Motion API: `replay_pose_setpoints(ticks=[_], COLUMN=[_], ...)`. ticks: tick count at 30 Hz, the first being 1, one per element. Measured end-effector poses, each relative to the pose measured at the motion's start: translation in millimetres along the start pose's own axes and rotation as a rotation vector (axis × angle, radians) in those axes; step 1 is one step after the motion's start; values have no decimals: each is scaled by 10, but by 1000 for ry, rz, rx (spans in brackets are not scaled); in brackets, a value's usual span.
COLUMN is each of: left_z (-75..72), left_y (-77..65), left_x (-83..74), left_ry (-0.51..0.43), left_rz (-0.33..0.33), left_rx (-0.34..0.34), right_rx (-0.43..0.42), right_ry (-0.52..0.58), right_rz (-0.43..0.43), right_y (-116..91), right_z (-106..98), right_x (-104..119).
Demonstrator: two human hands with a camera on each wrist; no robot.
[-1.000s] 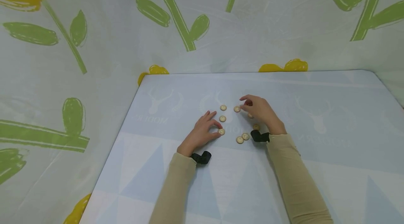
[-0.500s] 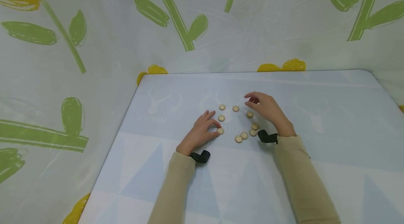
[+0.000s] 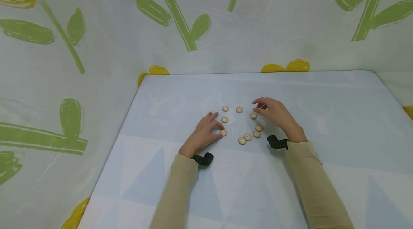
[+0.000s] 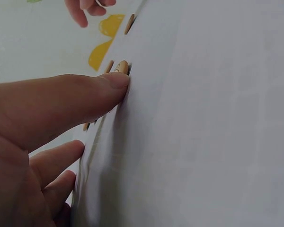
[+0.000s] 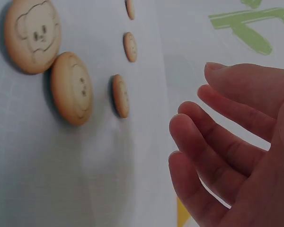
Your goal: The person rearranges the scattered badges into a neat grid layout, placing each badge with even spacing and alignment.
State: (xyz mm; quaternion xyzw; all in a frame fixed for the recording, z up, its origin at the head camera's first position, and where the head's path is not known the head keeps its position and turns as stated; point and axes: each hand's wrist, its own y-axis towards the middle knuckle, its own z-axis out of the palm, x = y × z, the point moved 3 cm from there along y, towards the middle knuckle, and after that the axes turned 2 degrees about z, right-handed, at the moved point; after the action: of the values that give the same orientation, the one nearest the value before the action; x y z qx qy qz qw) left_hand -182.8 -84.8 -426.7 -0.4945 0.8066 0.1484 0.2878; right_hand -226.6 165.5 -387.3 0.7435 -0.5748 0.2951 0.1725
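Note:
Small round biscuits with printed animal faces lie on the table. My left hand [image 3: 203,134] pinches one biscuit [image 3: 223,132] at the lower left of the group between thumb and index finger. In the left wrist view the thumb [image 4: 85,97] presses on its edge, close over the cloth. Loosely bent and holding nothing, my right hand [image 3: 274,112] hovers just above and right of another biscuit [image 3: 253,116]. The right wrist view shows its fingers apart, with a biscuit [image 5: 120,96] beside them and two larger-looking ones, a biscuit [image 5: 33,35] and a biscuit [image 5: 72,88], overlapping in that view.
More biscuits, such as the far-left biscuit [image 3: 225,108], the far-middle biscuit [image 3: 239,110] and the nearest biscuit [image 3: 242,140], form a loose ring. The pale blue table [image 3: 155,178] meets a flower-printed wall [image 3: 113,35] behind and at the left.
My right hand has drawn away from the far-middle biscuit to the right, leaving it on the table, and now hovers by the biscuit beside it. The left hand keeps its pinch.

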Motion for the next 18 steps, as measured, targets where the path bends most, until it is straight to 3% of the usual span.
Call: replay_pose_setpoints(ticks=[10, 18], left_z=[2, 29], left_y=[9, 12], left_x=[15, 39], left_ry=[4, 11], left_rz=[-3, -5], left_rx=[0, -4], right_rx=[74, 101], right_ry=[-80, -117], right_rz=[83, 62], right_y=[66, 70], right_z=[114, 176], right_x=[-101, -117])
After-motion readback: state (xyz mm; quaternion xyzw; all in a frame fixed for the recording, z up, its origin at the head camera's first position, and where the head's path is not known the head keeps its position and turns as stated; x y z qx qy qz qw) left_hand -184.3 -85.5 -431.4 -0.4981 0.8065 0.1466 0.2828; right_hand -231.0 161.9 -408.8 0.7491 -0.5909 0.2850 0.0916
